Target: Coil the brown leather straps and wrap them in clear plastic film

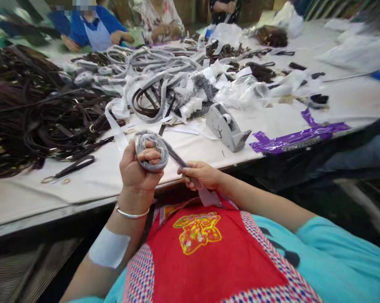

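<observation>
A strap wound into a grey, wrapped coil [162,146] is in my left hand [139,166], whose fingers pass through the middle of the roll and curl over it. From the coil a flat length of strap runs down to the right. My right hand [201,174] pinches that length between thumb and fingers, and a pale, see-through end [208,198] hangs below it over the red apron [183,269]. Beyond my hands, a grey tape dispenser [226,130] stands near the table edge.
Dark straps with metal rings [35,105] are heaped at the left. Grey-wrapped straps [139,63] pile up in the middle, beside crumpled clear plastic [243,92]. Purple tape [291,139] lies on the white tabletop [98,181] by its front edge. Other people [95,27] work across the table.
</observation>
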The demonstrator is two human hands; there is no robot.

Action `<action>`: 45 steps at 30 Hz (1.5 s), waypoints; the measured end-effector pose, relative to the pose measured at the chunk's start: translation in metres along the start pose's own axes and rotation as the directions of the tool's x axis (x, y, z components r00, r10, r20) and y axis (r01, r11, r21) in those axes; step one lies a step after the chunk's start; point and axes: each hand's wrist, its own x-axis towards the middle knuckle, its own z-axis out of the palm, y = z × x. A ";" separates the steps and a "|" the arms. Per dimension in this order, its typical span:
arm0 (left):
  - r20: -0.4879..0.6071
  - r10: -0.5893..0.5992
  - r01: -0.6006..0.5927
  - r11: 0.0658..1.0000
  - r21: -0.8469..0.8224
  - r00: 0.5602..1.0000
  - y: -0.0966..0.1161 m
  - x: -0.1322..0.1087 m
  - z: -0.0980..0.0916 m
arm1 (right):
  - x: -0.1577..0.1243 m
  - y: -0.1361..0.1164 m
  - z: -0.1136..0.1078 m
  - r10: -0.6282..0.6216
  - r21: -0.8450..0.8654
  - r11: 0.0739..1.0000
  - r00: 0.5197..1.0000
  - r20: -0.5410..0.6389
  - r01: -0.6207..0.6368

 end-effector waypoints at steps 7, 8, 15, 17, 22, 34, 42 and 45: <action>-0.084 0.078 -0.076 0.997 0.029 0.993 -0.005 -0.001 0.007 | -0.008 0.007 -0.011 -0.030 -0.123 0.992 0.996 0.080 0.040; -0.090 0.080 -0.078 0.997 0.026 0.993 -0.005 -0.001 0.007 | -0.009 0.007 -0.011 -0.023 -0.145 0.989 0.997 0.073 0.033; -0.068 0.127 -0.128 0.992 -0.013 0.990 0.009 0.003 0.013 | -0.010 0.001 -0.003 -0.004 -0.151 0.989 1.000 -0.023 0.000; -0.067 0.157 -0.157 0.988 -0.004 0.985 0.013 0.003 0.016 | -0.010 0.000 -0.002 -0.017 -0.151 0.988 1.000 -0.016 0.014; -0.026 0.307 -0.304 0.950 0.065 0.951 0.035 -0.003 0.022 | -0.017 0.012 -0.015 0.081 -0.211 0.974 0.997 -0.006 -0.081; -0.022 0.197 -0.180 0.935 0.306 0.980 0.031 -0.038 0.002 | -0.061 0.029 -0.066 -0.222 -0.691 0.720 0.919 -0.326 -0.071; 0.037 -0.140 0.109 0.887 0.448 0.989 -0.029 -0.055 0.014 | -0.022 -0.066 -0.005 -0.770 -0.893 -0.176 0.507 0.387 0.414; 0.043 -0.214 0.172 0.876 0.451 0.976 -0.037 -0.066 0.017 | -0.003 -0.072 0.014 -0.703 -0.809 -0.234 0.481 0.524 0.540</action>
